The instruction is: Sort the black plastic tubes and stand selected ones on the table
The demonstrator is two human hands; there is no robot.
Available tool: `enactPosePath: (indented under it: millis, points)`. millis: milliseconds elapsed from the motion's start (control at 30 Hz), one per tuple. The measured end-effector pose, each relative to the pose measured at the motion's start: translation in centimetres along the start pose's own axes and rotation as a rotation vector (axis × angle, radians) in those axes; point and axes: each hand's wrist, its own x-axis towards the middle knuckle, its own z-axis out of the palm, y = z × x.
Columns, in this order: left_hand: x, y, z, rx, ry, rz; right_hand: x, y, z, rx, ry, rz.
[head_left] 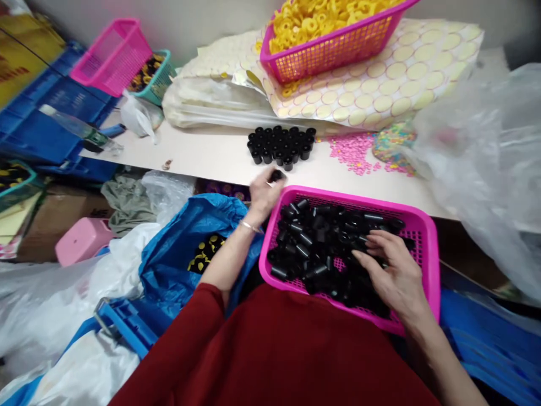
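Note:
My left hand (pixel 265 194) is closed around a black cylindrical cap (pixel 276 175) at the front edge of the white table. Just beyond it, several black caps (pixel 281 144) stand upright in a tight cluster. A pink basket (pixel 430 248) is in front of me, filled with loose black caps (pixel 302 237) lying in all directions. Over the right side of that basket hovers my right hand (pixel 393 268), thumb and fingers apart above the caps. I see nothing held in it.
Pink bits (pixel 353 153) lie beside a bag of coloured pieces (pixel 393 144). Behind stands a pink basket of yellow parts (pixel 329 53) on circle-patterned sheets (pixel 389 79). A blue sack (pixel 169 237) with black-and-yellow pieces is at my left. Clear plastic (pixel 486 146) hangs over the right end.

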Motion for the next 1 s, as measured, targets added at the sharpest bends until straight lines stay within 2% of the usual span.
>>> enactPosePath:
  millis: [100, 167, 267, 333, 433, 533, 600, 667, 700, 767, 833, 933, 1000]
  points:
    - [4.2, -4.0, 0.5, 0.151, 0.098, -0.116, 0.3, 3.1, -1.2, -0.283, 0.072, 0.006]
    - [5.8, -5.8, 1.4, 0.171, 0.110, -0.141, 0.4, 4.3, -1.8, -0.404, 0.041, 0.002]
    - [6.3, -6.5, 2.2, 0.114, 0.093, -0.113, 0.9, 4.2, -2.0, -0.480, -0.137, -0.021]
    - [5.3, -5.9, 1.8, 0.057, 0.079, -0.068, 1.3, 3.4, -1.4, -0.519, -0.282, -0.032]
    - [1.1, -4.0, 0.0, 0.020, 0.041, -0.009, 1.6, 2.7, 0.4, -0.570, -0.443, -0.025]
    - [-5.9, -2.4, -2.1, 0.105, 0.011, 0.067, 1.0, 3.4, 2.5, -0.534, -0.564, -0.090]
    - [-10.9, -2.3, -3.4, 0.197, 0.010, 0.155, 0.3, 4.5, 3.5, -0.481, -0.572, -0.174]
    - [-15.3, -3.0, -4.9, 0.320, 0.038, 0.132, -0.2, 5.8, 3.9, -0.431, -0.517, -0.250]
    - [-17.0, -3.6, -5.7, 0.390, 0.057, 0.065, -0.3, 6.4, 4.0, -0.399, -0.488, -0.276]
    - [-19.7, -4.9, -7.4, 0.513, 0.071, -0.153, -0.4, 7.4, 4.0, -0.329, -0.449, -0.297]
    - [-21.3, -6.0, -8.9, 0.553, 0.013, -0.408, -0.3, 7.8, 4.1, -0.272, -0.418, -0.295]
    - [-21.7, -7.1, -10.1, 0.392, -0.133, -0.677, 0.0, 7.0, 4.5, -0.191, -0.376, -0.293]
    - [-21.0, -7.4, -10.5, 0.242, -0.189, -0.710, 0.4, 5.8, 4.6, -0.029, -0.431, -0.273]
